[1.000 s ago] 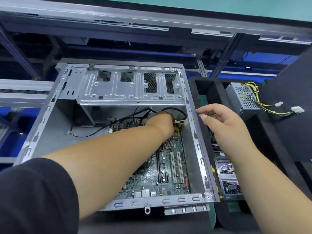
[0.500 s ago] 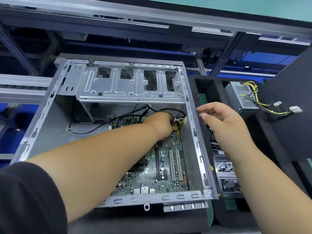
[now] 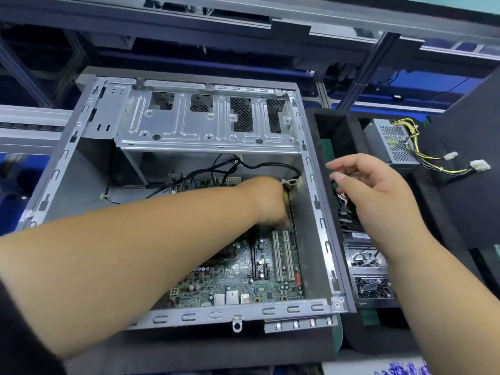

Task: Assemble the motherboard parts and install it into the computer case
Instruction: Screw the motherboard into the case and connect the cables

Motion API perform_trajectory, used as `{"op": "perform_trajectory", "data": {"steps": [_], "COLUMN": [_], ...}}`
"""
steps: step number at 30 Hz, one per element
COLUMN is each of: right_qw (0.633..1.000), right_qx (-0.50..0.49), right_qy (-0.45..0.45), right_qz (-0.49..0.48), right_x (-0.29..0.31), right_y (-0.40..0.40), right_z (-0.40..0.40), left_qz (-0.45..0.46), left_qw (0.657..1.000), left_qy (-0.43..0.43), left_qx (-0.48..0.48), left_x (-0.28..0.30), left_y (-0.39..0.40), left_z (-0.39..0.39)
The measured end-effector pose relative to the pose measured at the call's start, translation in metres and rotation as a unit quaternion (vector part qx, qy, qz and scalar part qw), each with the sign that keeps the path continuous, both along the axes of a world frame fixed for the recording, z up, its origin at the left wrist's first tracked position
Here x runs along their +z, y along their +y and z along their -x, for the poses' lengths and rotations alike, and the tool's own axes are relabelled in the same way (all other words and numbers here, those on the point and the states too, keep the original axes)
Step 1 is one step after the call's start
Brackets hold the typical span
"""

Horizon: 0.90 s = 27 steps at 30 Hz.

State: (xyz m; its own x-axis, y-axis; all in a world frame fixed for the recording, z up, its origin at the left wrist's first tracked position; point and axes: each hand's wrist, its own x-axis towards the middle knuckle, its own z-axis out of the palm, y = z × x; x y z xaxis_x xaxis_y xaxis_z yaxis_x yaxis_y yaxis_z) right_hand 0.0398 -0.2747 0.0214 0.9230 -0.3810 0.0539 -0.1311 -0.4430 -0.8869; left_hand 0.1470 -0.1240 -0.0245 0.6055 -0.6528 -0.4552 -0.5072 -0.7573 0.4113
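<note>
My left hand (image 3: 270, 201) gripped a screwdriver (image 3: 290, 209) upright over the motherboard's (image 3: 243, 269) far right corner; my right hand (image 3: 378, 190) hovered loosely open outside the case (image 3: 316, 212).

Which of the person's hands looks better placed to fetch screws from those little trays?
Probably the right hand. It hovers outside the case, holding nothing, just above the screw trays. The left hand is deep inside, on the motherboard.
</note>
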Motion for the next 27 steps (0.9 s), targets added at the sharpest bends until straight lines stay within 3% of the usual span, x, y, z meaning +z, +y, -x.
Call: {"op": "perform_trajectory", "data": {"steps": [6,10,15,18,23,27], "right_qw": [1.000,1.000,1.000,1.000,1.000,1.000], "right_qx": [-0.009,0.009,0.014,0.013,0.010,0.007], "right_qy": [0.000,-0.004,-0.009,-0.013,-0.006,-0.010], "right_qz": [-0.017,-0.009,-0.019,-0.024,-0.023,-0.020], "right_x": [-0.002,0.000,0.003,0.002,0.000,-0.001], "right_y": [0.000,0.007,0.008,0.007,0.005,0.005], "right_z": [0.002,-0.001,-0.003,-0.002,0.002,0.004], "left_qz": [0.031,0.065,0.052,0.052,0.043,0.097], "left_qw": [0.994,0.989,0.986,0.992,0.993,0.991], "left_qy": [0.005,0.037,0.010,0.008,0.105,0.088], "left_qx": [-0.105,-0.131,-0.155,-0.119,0.003,0.004], "left_x": [0.000,0.005,0.005,-0.002,-0.020,-0.026], "left_y": [0.024,0.024,0.016,0.006,0.008,0.016], "left_z": [0.033,0.040,0.057,0.069,0.071,0.075]}}
